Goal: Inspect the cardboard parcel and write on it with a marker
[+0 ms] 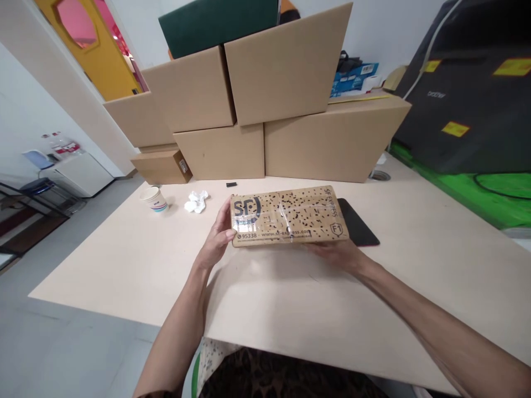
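Between my two hands is a brown cardboard box (286, 216), printed with "SF", "SF EXPRESS" and many small dark specks, with clear tape across it. My left hand (218, 235) grips its left end, the thumb resting on the near lower corner. From below, my right hand (338, 254) supports the right part of the box; most of those fingers are hidden under it. The box is held above the table (265, 298), tilted so its printed face shows. A black mat (359, 224) lies partly behind its right end.
Large cardboard boxes (286, 72) are stacked along the table's back. A paper cup (153, 199), crumpled tissue (196, 202) and a small black object (231, 184) lie at the left. A small brown carton (161, 167) stands behind the cup. A dark covered machine (468, 94) is at the right.
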`<control>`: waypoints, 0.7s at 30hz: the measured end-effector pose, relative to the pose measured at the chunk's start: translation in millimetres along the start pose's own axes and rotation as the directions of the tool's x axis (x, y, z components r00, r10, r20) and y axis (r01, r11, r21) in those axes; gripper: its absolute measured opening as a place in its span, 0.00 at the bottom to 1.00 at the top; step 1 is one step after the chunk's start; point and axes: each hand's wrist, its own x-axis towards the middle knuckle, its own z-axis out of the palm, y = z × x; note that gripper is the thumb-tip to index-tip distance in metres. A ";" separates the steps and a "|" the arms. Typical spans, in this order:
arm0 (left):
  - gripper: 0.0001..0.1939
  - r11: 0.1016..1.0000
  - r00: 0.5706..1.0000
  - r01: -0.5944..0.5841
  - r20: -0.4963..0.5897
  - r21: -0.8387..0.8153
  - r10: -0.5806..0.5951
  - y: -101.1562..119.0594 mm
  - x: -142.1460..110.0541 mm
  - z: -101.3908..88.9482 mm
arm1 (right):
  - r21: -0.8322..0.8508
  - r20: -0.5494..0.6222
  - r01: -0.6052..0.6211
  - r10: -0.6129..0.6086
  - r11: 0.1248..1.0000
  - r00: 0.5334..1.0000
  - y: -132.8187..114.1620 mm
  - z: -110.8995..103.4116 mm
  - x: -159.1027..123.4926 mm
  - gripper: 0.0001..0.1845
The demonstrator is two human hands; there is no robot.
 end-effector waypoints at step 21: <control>0.72 0.822 0.969 -0.247 0.129 0.514 0.210 -21.2 -6.9 6.1 | -0.219 -0.080 0.106 -0.126 0.970 0.989 14.9 -7.5 8.7 0.20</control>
